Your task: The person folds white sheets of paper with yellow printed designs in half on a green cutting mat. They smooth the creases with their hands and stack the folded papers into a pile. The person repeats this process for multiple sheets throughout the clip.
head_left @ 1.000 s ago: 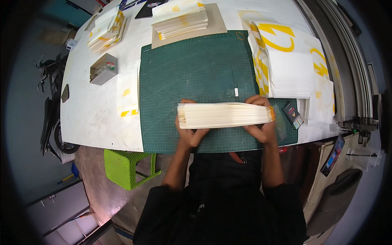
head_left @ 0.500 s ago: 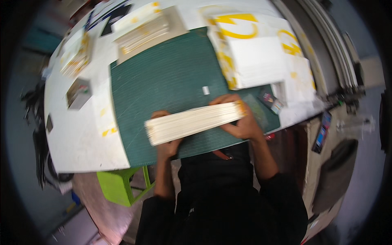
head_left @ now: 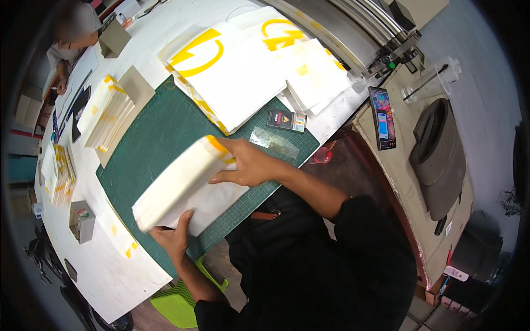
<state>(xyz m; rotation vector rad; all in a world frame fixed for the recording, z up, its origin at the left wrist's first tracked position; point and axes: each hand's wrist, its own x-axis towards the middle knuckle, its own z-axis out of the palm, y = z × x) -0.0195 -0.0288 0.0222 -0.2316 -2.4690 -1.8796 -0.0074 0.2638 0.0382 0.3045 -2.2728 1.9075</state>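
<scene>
I hold a thick stack of white paper sheets [head_left: 179,182] with yellow print at its far right corner. It stands tilted over the green cutting mat [head_left: 141,146], its long layered edge turned up. My left hand [head_left: 174,237] grips the near left end, thumb on the side facing me. At the other end, my right hand [head_left: 248,163] is closed round the upper right corner, thumb lying along the near face. The fingers behind the stack are hidden. Just beyond my right hand lie a clear plastic packet [head_left: 274,142] and a small dark pack [head_left: 287,119].
Large white sheets with yellow print [head_left: 243,69] are piled at the far side. Smaller paper stacks [head_left: 110,113] and a grey box [head_left: 83,222] stand to the left. A phone [head_left: 383,118] lies on the right-hand surface. A co-worker [head_left: 69,52] sits far left; a green stool [head_left: 174,304] is below.
The view has swung to the right. The stack has gone from nearly level to a steep slant, right end farther away, and its near face now shows. Both hands still hold it.
</scene>
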